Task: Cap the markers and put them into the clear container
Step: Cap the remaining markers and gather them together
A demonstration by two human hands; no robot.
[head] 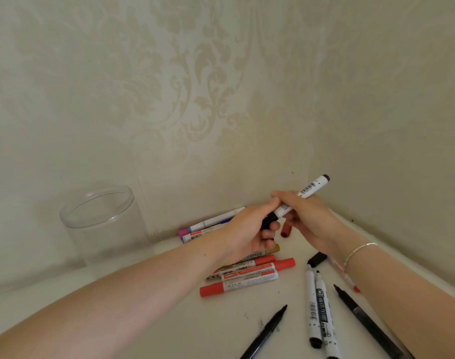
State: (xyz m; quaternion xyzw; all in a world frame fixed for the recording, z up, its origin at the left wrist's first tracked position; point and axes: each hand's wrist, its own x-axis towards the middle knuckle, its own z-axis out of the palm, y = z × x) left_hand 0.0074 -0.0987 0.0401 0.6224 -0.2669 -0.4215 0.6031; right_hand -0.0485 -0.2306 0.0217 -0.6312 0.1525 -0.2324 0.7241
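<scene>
White marker (302, 196) held aloft by right hand (309, 218), fingers wrapped round barrel to steady it. Black cap (269, 221) pinched by left hand (249, 234) at marker's tip, seemingly being pressed on. Clear container (102, 224) stood empty at left, well apart. Uncapped black markers (317, 307), loose cap (317, 258), red markers (247, 278) left on table (143, 320), awaiting capping.

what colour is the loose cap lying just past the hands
Red; the loose cap shows best in the head view.
</scene>
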